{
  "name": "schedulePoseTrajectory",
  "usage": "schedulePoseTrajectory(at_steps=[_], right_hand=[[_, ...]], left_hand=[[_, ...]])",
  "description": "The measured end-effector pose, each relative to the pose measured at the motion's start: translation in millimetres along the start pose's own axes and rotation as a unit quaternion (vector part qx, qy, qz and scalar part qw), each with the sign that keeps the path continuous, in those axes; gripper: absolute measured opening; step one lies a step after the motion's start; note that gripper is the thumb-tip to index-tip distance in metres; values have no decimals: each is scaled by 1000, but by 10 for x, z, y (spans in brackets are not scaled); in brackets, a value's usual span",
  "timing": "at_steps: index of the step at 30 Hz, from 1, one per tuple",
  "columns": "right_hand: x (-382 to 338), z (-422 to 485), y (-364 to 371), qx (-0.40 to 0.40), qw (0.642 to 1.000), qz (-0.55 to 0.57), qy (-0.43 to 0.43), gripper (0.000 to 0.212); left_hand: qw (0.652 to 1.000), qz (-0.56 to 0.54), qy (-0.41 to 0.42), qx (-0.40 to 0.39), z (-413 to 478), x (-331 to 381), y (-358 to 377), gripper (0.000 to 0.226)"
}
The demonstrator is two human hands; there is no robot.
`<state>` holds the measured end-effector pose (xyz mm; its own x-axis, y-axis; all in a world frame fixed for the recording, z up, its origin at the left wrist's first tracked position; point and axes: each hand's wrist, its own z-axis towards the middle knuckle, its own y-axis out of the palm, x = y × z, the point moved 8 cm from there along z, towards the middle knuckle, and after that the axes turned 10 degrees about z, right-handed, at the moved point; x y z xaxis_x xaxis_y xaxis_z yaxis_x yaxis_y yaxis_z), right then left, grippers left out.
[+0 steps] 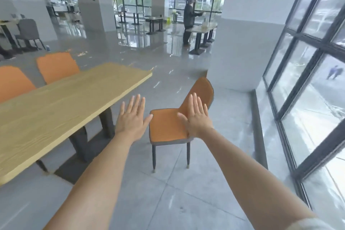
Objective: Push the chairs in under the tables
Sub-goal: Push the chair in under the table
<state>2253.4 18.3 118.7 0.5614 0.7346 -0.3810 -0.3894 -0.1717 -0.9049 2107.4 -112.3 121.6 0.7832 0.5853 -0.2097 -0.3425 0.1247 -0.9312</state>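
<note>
Your left hand and right hand reach forward, fingers spread, holding nothing; beyond them, an orange chair stands apart from the wooden table.

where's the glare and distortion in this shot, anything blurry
Head view: daylight from the tall dark-framed windows glares off the glossy grey floor; the wide-angle lens bows the window frames; the light wooden table has smeared edges; the far background is soft.

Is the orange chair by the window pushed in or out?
Out: the orange padded chair stands clear of the light wooden table, bare floor between.
</note>
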Motion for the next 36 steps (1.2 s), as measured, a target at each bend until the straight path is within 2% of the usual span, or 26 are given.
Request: schedulePoseTrajectory(at_steps=[5, 12, 17, 21, 28, 32, 36], right_hand=[[946, 686, -336, 8, 999, 19, 29, 76], [2144, 1725, -391, 7, 999, 25, 42, 75], [2961, 2847, -324, -4, 1000, 7, 15, 75], [3452, 3829, -273, -45, 999, -13, -13, 75], [3660, 5149, -119, -106, 990, -5, -98, 74], [3496, 5749, 157, -143, 974, 3, -174, 74], [3250, 6196, 550, -191, 943, 13, -273, 74]], left_hand=[[1000, -2, 28, 6, 1001, 814, 105, 64], [999, -11, 41, 5, 2367, 1801, 636, 65], [1000, -9, 26, -7, 3516, 2389, 1243, 65], [1000, -9, -8, -24, 4484, 2659, 1579, 64], [994, 4, -81, -69, 5417, 2532, 1786, 63], [982, 26, -148, -113, 5511, 2310, 1989, 63], [960, 32, -232, -151, 5485, 2201, 2258, 62]])
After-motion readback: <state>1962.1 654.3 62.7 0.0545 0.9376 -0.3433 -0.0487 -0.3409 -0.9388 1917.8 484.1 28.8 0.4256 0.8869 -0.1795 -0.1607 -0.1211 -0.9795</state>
